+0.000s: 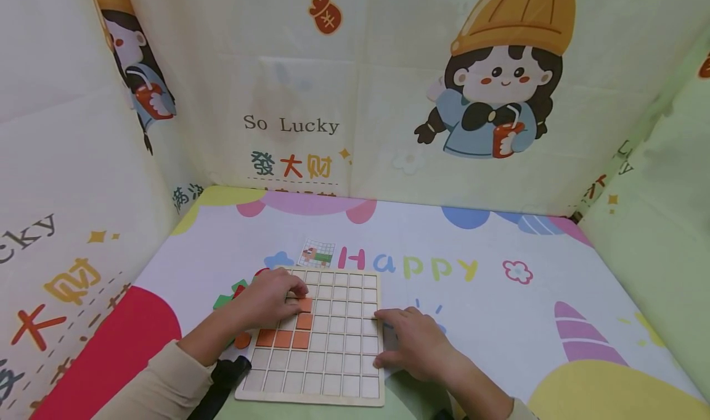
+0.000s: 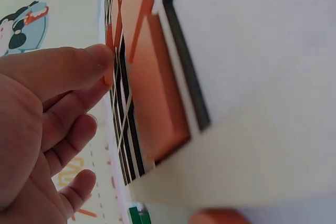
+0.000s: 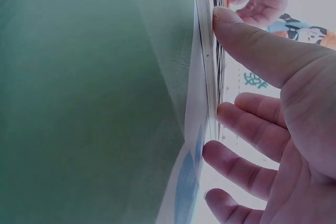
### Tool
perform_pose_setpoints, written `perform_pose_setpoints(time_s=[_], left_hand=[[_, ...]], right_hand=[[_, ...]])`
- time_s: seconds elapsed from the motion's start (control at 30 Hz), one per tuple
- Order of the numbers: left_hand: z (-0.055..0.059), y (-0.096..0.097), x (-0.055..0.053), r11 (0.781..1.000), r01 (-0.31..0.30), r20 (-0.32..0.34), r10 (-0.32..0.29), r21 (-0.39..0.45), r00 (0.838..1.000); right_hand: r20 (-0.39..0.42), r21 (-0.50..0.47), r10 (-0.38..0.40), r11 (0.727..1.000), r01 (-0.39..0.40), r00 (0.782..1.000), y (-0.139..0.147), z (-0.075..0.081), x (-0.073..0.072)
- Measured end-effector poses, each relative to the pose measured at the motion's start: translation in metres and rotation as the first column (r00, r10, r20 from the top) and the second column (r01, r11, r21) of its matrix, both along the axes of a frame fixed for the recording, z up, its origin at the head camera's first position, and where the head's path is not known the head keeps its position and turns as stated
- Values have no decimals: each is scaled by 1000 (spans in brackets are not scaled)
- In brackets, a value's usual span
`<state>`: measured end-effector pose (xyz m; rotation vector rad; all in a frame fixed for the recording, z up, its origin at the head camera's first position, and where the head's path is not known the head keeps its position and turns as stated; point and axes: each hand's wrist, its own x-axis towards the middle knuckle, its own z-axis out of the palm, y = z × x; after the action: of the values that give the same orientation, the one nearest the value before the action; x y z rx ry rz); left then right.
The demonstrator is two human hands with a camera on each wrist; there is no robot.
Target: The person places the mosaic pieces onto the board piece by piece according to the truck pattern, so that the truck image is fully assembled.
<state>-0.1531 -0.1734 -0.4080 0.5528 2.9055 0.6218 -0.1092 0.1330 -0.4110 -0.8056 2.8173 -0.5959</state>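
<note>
A wooden grid board lies flat on the table, with several orange square tiles in its cells on the left side. My left hand reaches over the board's upper left part. Between its thumb and forefinger it pinches an orange square tile, held at the grid; the other fingers hang relaxed. Part of the board's left side is hidden under this hand. At the right edge of the board, my right hand touches the rim with thumb and fingertips, its fingers nearly straight.
A small pattern card lies behind the board. Left of the board are green pieces and an orange round piece, partly covered by the left forearm. Printed cloth walls enclose the table at the back and sides.
</note>
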Motion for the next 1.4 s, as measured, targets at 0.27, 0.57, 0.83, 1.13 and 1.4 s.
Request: perform_pose_setpoints(time_s=[0.27,0.57,0.83,1.13,1.4], left_hand=[[0,5,0,1000,-14,14,14,-19,1000],[2,7,0,999,1,6,-1,-35,1000],[1,6,0,999,19,1,-19,-39,1000],[1,6,-1,1000,-2,26,2,-12,1000],[0,-5,-3,999,-22,28,21,46,999]], right_hand=[[6,-2,-8,1000,8,1000,0,0,0],[-2,-10,-5,1000,5,1000,0,0,0],[6,-11,-8,1000,8,1000,1,-1,0],[3,-7,-6,1000,7,1000,1,-1,0],[0,-5,-8,1000,8,1000,0,-2,0]])
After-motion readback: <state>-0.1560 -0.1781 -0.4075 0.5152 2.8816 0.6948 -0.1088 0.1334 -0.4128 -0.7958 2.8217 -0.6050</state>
